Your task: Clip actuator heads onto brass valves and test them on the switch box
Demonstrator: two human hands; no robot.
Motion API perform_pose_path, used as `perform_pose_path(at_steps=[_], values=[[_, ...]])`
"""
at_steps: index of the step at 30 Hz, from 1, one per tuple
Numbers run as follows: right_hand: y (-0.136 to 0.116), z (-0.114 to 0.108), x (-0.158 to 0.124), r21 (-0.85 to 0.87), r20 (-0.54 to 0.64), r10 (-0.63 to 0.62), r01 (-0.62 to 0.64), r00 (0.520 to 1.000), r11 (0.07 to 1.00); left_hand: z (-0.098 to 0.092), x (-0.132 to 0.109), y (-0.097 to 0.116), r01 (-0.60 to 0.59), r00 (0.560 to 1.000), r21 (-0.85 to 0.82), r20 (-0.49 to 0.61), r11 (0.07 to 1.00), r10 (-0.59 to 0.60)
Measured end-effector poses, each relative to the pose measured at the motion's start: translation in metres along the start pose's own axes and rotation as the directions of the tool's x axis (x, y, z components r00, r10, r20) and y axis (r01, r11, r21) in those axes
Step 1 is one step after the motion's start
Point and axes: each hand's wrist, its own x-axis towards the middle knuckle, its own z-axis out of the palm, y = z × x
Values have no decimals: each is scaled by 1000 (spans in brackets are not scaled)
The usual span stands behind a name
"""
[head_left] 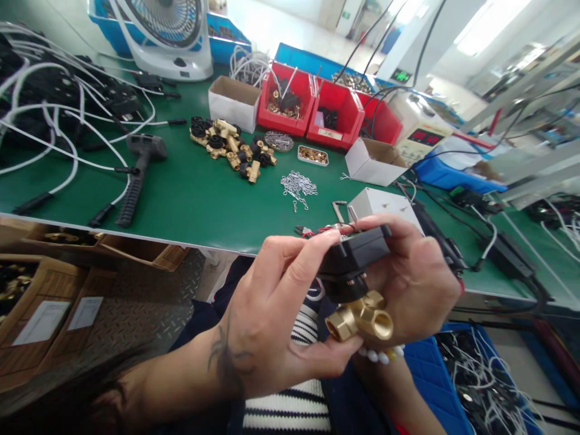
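Both hands hold one motorized valve between them, just in front of the bench edge. Its black actuator box (362,251) is on top, and a brass valve body (360,317) with threaded ports hangs below. My left hand (276,308) grips it from the left, fingers on the black box and thumb under the brass. My right hand (417,281) wraps the right side and back of the box; some of its fingers are hidden. Behind the hands lie red-handled pliers (307,231), partly covered, and a grey-white box (385,208).
On the green bench (217,205) lie brass valve bodies (231,145), metal clips (299,186), a tray of small brass parts (312,155) and a black hammer (140,175). Red bins (333,115) and a fan (172,36) stand behind. Cabled actuators (67,103) pile up left.
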Motion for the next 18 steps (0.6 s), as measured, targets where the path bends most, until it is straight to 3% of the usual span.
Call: perform_pose_path(at_steps=[5, 12, 15, 18], values=[[-5, 19, 2, -46, -201, -67, 59, 977, 997, -1, -3, 3, 56, 998, -50, 10, 997, -55], [-9, 14, 1, 2, -78, 3, -3, 997, 1000, 5, -8, 6, 67, 995, -52, -73, 996, -70], [-6, 14, 0, -54, -128, -8, 1, 992, 999, 9, -9, 6, 65, 996, -90, -61, 994, -71], [-3, 20, -3, 10, -188, 33, -32, 982, 999, 11, -10, 6, 121, 990, -120, -62, 985, -129]])
